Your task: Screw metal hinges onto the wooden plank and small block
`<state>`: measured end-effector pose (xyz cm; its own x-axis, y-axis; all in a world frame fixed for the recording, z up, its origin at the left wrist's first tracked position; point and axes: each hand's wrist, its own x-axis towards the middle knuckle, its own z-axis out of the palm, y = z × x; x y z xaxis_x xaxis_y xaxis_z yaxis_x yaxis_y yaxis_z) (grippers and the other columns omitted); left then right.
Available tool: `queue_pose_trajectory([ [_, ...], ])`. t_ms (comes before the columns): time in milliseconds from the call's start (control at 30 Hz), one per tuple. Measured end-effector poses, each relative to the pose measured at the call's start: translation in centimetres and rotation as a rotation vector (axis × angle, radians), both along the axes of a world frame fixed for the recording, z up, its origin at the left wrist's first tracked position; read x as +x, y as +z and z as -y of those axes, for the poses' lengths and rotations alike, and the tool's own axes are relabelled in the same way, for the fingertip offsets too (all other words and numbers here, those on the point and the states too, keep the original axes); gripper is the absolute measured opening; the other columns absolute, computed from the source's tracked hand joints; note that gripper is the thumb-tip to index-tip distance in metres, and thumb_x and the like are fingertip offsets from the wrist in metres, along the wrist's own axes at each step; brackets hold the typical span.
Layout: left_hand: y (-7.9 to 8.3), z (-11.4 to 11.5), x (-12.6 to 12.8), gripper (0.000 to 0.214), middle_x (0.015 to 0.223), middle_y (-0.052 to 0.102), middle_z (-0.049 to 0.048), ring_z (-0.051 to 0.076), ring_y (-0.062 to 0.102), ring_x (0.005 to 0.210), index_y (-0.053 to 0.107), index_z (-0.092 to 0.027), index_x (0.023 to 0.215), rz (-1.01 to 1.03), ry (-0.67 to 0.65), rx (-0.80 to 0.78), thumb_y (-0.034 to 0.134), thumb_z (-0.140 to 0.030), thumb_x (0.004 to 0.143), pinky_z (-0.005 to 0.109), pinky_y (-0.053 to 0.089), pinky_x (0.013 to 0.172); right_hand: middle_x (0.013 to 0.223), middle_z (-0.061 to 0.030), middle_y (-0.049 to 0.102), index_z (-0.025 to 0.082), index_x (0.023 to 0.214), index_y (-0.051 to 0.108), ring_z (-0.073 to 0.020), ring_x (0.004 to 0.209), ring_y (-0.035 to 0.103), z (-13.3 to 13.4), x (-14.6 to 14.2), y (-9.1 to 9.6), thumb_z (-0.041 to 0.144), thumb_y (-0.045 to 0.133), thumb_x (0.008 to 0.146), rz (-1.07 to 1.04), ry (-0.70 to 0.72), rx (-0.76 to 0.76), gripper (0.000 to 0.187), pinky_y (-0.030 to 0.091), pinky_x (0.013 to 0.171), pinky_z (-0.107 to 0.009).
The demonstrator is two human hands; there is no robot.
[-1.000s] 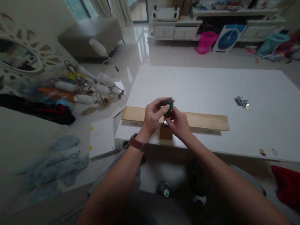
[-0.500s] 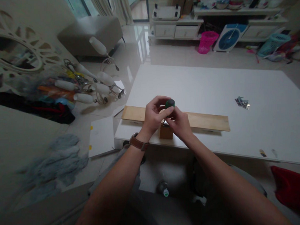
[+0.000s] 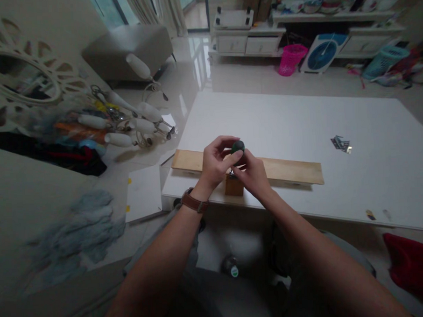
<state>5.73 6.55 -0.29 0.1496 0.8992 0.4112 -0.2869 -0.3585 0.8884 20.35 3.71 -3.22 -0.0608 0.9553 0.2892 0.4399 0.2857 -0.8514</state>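
Both my hands meet over the near edge of a white table [image 3: 283, 122]. My left hand [image 3: 217, 163], with a brown watch at the wrist, curls round the dark green round handle [image 3: 237, 146] of a tool that stands upright. My right hand [image 3: 252, 173] is closed round the tool lower down, its shaft hidden by the fingers. The tool points down onto a small wooden block [image 3: 233, 185] at the table's edge. A long flat wooden board [image 3: 289, 170] lies just behind the block.
A small pile of metal parts [image 3: 341, 144] lies on the table's right half. On the floor to the left are a white sheet [image 3: 143, 192] and a light fixture with white bulbs [image 3: 126, 125]. A red cloth [image 3: 412, 262] lies at the lower right.
My left hand's fingers have shifted a little round the green handle, which sits slightly lower. The hands, block and board stay in place.
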Motion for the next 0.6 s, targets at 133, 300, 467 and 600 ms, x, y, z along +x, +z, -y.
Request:
queue_pose_trajectory([
  [133,0.11,0.04,-0.05,0.043,0.100,0.077,0.0040,0.017,0.073,0.095,0.075,-0.023,0.110,-0.019,0.031,-0.023,0.095,-0.042,0.076,0.030,0.061,0.084,0.079,-0.0005,0.076,0.026,0.098,0.059,-0.0228,0.071,0.076,-0.07,0.01,0.14,0.027,0.070,0.086,-0.007,-0.021,-0.019,0.017,0.057,0.064,-0.032],
  [300,0.08,0.00,0.14,0.043,0.108,0.079,0.0052,0.019,0.074,0.102,0.078,-0.025,0.115,-0.014,-0.004,-0.034,0.093,-0.040,0.078,0.032,0.061,0.088,0.080,-0.0021,0.077,0.026,0.097,0.061,-0.0238,0.070,0.075,0.07,0.04,0.18,0.025,0.067,0.087,0.024,-0.040,0.009,0.012,0.058,0.067,-0.035],
  [467,-0.01,0.01,0.16,0.040,0.113,0.082,0.0089,0.024,0.077,0.107,0.081,-0.024,0.115,0.049,-0.113,-0.071,0.087,-0.049,0.084,0.036,0.062,0.092,0.088,-0.0042,0.081,0.026,0.105,0.065,-0.0246,0.074,0.077,0.19,0.11,0.24,0.024,0.068,0.087,0.040,-0.035,0.004,0.018,0.059,0.071,-0.036],
  [600,0.09,0.15,0.08,0.036,0.104,0.082,0.0079,0.023,0.077,0.101,0.082,-0.023,0.110,0.039,-0.114,-0.081,0.087,-0.048,0.085,0.037,0.062,0.092,0.093,-0.0058,0.082,0.025,0.108,0.066,-0.0253,0.077,0.077,0.15,0.15,0.20,0.023,0.066,0.087,0.047,-0.026,0.010,0.021,0.059,0.071,-0.037],
])
